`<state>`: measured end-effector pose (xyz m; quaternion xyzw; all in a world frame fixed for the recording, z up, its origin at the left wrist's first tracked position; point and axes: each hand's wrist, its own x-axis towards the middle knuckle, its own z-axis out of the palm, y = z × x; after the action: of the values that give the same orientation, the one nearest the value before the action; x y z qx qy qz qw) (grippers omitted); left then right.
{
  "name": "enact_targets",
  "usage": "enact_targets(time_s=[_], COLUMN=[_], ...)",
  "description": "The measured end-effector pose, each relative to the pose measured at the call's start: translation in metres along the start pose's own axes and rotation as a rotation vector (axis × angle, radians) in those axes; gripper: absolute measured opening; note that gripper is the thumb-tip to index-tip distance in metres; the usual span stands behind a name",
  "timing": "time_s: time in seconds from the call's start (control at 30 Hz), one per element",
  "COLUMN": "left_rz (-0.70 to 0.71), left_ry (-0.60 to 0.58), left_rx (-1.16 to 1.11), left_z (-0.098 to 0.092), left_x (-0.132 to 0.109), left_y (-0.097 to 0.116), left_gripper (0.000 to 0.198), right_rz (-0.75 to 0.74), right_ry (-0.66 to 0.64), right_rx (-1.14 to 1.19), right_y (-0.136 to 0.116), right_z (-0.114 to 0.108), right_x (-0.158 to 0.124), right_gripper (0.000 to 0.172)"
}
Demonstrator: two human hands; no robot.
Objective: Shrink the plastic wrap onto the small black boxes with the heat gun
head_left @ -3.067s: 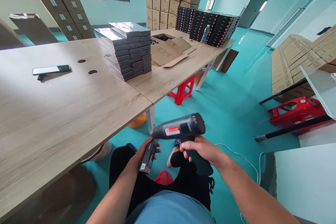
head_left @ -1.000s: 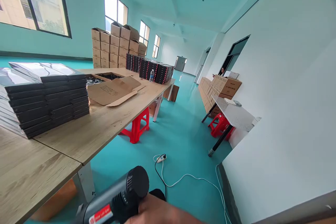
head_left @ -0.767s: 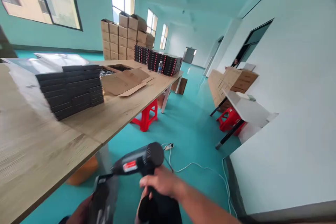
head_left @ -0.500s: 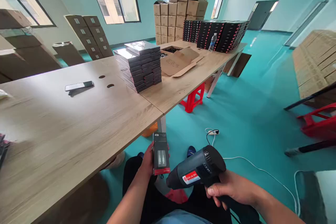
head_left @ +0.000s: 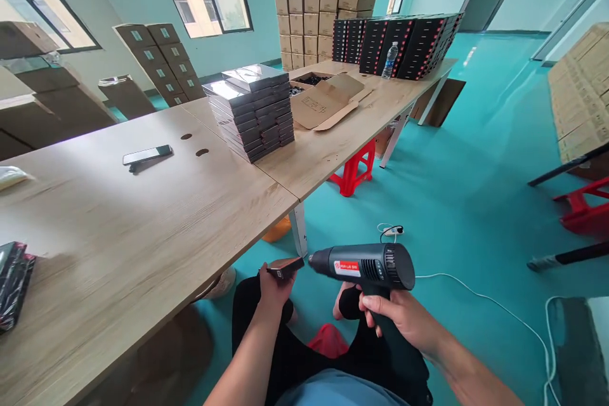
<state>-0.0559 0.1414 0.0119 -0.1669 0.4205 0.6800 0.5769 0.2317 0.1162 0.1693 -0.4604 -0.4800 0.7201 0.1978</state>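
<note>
In my right hand (head_left: 397, 317) is a black heat gun (head_left: 364, 266) with a red and white label, its nozzle pointing left. My left hand (head_left: 276, 288) grips a flat black product box (head_left: 285, 268), now seen nearly edge-on. The nozzle tip is just right of the box, with a small gap between them. Both are held above my lap, off the front edge of the wooden table (head_left: 190, 228). On the table beyond stands a stack of similar shiny wrapped boxes (head_left: 259, 114).
A phone (head_left: 147, 155) lies on the table, and black wrapped packs (head_left: 16, 282) sit at its left edge. An opened carton (head_left: 328, 101), a water bottle (head_left: 390, 60) and black box stacks (head_left: 419, 47) stand farther back. A white cord (head_left: 476, 293) runs across the floor.
The box in my left hand has turned from face-up to nearly edge-on. My right hand has raised and levelled the heat gun, so its nozzle is now beside the box.
</note>
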Motion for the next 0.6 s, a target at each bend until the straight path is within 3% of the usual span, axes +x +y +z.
enact_targets(time_s=[0.13,0.3,0.43,0.53,0.6], left_rz=[-0.020,0.004,0.012,0.006,-0.014], left_ry=[-0.024,0.018,0.044,0.088,0.057], left_rx=[0.037,-0.046,-0.076,-0.090,-0.074], left_z=[0.000,-0.001,0.000,0.005,0.007], left_x=[-0.001,0.000,-0.001,-0.007,-0.012], left_y=[-0.003,0.000,0.000,-0.003,-0.005], left_gripper=[0.042,0.027,0.021,0.017,0.018], right_rz=[0.001,-0.012,0.103,0.129,0.117], right_ry=[-0.131,0.092,0.047,0.069,0.059], right_rx=[0.012,0.086,0.228,0.333,0.351], right_y=[-0.002,-0.002,0.009,0.014,0.013], right_z=[0.013,-0.005,-0.023,-0.019,-0.013], right_x=[0.001,0.001,-0.009,-0.013,-0.012], right_gripper=[0.025,0.031,0.037,0.038,0.036])
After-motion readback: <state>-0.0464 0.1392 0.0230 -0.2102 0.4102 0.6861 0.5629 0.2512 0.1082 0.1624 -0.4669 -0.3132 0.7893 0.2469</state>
